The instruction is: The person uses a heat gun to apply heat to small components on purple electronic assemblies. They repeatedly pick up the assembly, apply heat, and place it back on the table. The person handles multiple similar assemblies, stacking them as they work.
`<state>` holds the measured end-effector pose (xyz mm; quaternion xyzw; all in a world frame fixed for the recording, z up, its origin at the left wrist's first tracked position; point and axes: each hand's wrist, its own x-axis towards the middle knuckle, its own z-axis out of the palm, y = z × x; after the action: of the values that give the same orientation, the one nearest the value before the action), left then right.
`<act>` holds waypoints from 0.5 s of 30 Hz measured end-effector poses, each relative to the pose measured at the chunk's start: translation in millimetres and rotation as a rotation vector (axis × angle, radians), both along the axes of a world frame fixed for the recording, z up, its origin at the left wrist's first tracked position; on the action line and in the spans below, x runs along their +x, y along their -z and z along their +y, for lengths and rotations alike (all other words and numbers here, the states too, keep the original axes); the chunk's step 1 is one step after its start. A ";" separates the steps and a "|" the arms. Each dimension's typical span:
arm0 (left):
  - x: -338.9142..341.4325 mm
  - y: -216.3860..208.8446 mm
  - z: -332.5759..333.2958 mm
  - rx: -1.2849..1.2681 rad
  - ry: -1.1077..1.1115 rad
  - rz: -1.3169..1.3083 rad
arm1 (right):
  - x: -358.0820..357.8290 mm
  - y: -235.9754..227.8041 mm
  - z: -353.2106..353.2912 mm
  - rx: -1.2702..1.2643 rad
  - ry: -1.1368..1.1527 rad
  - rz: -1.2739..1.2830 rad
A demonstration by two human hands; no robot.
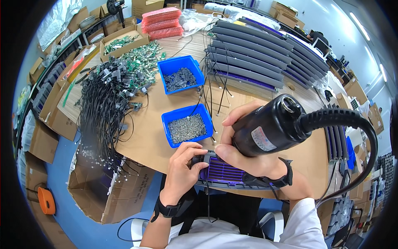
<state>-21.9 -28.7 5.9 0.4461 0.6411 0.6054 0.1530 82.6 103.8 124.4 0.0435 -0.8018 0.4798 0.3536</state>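
Observation:
A black electric screwdriver (248, 124) with a thick ribbed cable is wrapped by the fingers of my right hand (255, 163); its tip is hidden behind the hand. Below it, at the table's near edge, lies a long dark grey plastic housing (232, 184) with a purple slatted grille (222, 169). My left hand (181, 168) closes on the left end of this housing, thumb and fingers bent. Just beyond stands a blue bin of small screws (186, 128). Farther back, another blue bin (182, 64) contains dark ring-like parts. Both wrists wear black straps.
Black cables with small boards (101, 99) are heaped on the left and hang over the edge, above a cardboard box (112, 195). Stacked grey housings (248, 52) fill the back right. Green circuit boards (141, 54) and red bubble-wrap packs (161, 23) lie at the back.

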 end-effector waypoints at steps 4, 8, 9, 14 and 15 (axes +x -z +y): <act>-1.0 2.4 0.1 0.008 0.008 0.024 | -2.0 3.1 -1.2 -0.054 -0.003 -0.007; -4.5 -0.3 -2.0 0.002 0.050 0.005 | -2.4 3.9 -0.8 -0.054 -0.025 -0.029; -5.4 -0.2 -2.3 0.000 0.054 0.003 | -4.2 4.4 0.2 -0.023 -0.033 -0.024; -7.5 0.1 -3.0 -0.045 0.074 -0.045 | -8.8 11.8 6.2 -0.091 -0.140 -0.063; -7.9 0.5 -3.0 -0.056 0.077 -0.062 | -9.2 12.2 7.4 -0.092 -0.150 -0.059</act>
<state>-29.7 -31.7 5.5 0.4472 0.6350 0.5945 0.2085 73.4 111.2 112.2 0.0729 -0.7833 0.5425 0.2947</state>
